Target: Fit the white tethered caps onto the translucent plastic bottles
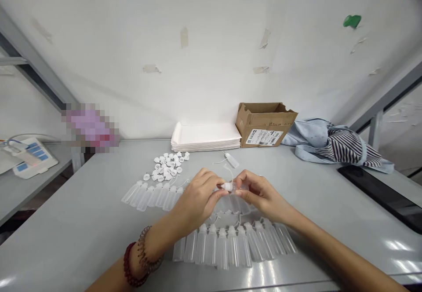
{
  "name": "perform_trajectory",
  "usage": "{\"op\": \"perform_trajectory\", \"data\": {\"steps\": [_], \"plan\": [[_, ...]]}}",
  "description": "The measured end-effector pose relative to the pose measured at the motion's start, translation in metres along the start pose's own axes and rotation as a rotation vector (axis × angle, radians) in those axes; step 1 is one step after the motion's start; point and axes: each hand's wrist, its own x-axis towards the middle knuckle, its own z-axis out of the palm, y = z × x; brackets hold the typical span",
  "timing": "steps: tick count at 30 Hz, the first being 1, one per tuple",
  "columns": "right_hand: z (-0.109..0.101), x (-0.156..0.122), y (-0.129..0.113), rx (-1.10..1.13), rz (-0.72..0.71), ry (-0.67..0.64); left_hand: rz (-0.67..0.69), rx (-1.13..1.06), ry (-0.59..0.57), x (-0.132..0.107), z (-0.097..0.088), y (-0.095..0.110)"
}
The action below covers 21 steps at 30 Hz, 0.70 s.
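Between my two hands, above the grey table, is a small clear squeeze bottle [238,186] lying sideways, its white cap [227,187] pointing left. My right hand [260,194] grips the bottle's body with thumb and fingers. At the other end, my left hand [201,194] pinches the cap's tip. A thin strap loops up from the bottle's neck. Rows of similar clear bottles [232,246] lie side by side in front of and below my hands, with another group [153,195] to the left. One capped bottle [232,160] lies apart, just beyond my hands.
Loose white caps [167,165] form a pile left of centre. Against the wall are a stack of white envelopes [207,136] and an open cardboard box [265,125]. A light blue striped cloth bag [339,144] and a black phone-like slab [379,197] lie to the right.
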Motion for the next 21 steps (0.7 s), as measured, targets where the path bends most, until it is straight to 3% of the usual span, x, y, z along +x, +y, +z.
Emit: {"op": "perform_trajectory", "data": {"steps": [5, 8, 15, 21], "plan": [[-0.013, 0.008, 0.014, -0.202, -0.023, 0.220, -0.146, 0.123, 0.178, 0.004, -0.011, -0.007], [-0.018, 0.015, 0.023, -0.321, -0.019, 0.282, -0.246, 0.172, 0.254, 0.006, -0.021, -0.013], [-0.030, 0.050, 0.039, -0.489, -0.136, 0.242, -0.374, 0.227, 0.365, 0.008, -0.035, -0.031], [-0.035, 0.058, 0.056, -0.546, -0.118, 0.173, -0.464, 0.318, 0.336, 0.009, -0.046, -0.043]]}}
